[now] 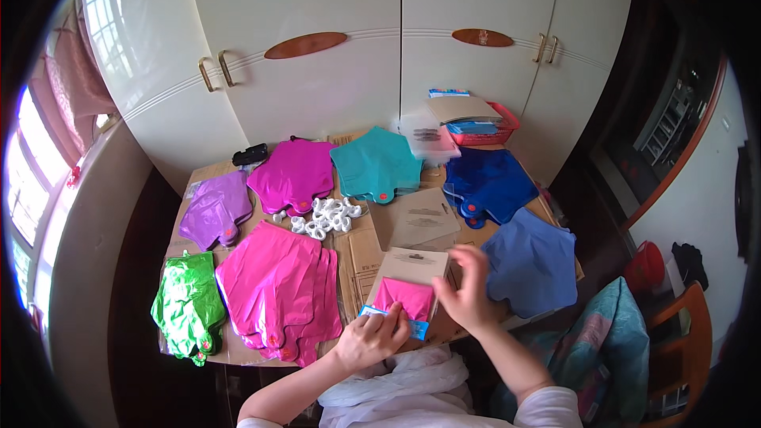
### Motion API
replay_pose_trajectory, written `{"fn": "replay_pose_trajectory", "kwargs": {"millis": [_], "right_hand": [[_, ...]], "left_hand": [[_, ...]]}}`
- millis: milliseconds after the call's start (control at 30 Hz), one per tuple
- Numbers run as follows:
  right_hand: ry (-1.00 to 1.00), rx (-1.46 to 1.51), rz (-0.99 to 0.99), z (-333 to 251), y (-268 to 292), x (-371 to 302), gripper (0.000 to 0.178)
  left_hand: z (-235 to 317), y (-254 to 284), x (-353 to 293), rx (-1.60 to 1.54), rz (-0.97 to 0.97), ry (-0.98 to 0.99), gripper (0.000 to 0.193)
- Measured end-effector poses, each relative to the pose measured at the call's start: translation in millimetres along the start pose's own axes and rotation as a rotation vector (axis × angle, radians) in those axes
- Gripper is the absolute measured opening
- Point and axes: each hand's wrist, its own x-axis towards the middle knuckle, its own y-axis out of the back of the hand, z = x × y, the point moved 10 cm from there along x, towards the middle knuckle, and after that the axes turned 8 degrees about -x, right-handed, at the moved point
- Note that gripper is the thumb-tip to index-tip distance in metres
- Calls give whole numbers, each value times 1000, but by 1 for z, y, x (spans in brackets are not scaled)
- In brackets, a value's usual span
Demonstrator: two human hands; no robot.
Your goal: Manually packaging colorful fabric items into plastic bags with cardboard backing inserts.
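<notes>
A folded pink foil balloon lies on a grey-brown backing card at the table's near edge. Below it shows the blue printed end of the card or packet. My left hand holds the folded balloon down, index finger pressed on the foil and the other fingers curled. Just right of the card, my right hand is raised with its curved fingers and thumb apart, nothing visible between them. Behind the card lie more backing cards, some in clear sleeves.
Flat star-shaped foil balloons lie around: green, purple, pink, magenta, teal, dark blue, light blue. White ribbon coils sit mid-table. A red basket stands at the back; a wooden chair is right.
</notes>
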Motion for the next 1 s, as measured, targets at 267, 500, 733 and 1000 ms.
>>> {"fn": "replay_pose_trajectory", "kwargs": {"millis": [267,500,733,1000], "right_hand": [[-904,1416,-481,11,-87,-112,54],[-1023,1346,-339,1,-84,-119,28],[-992,1164,-409,23,-87,-119,25],[-849,1224,-494,13,-88,-112,24]], "left_hand": [[5,3,5,-12,38,19,25],[-3,11,10,18,32,65,32],[-11,8,-1,-131,51,175,35],[-54,-63,-78,-2001,434,1220,28]]}}
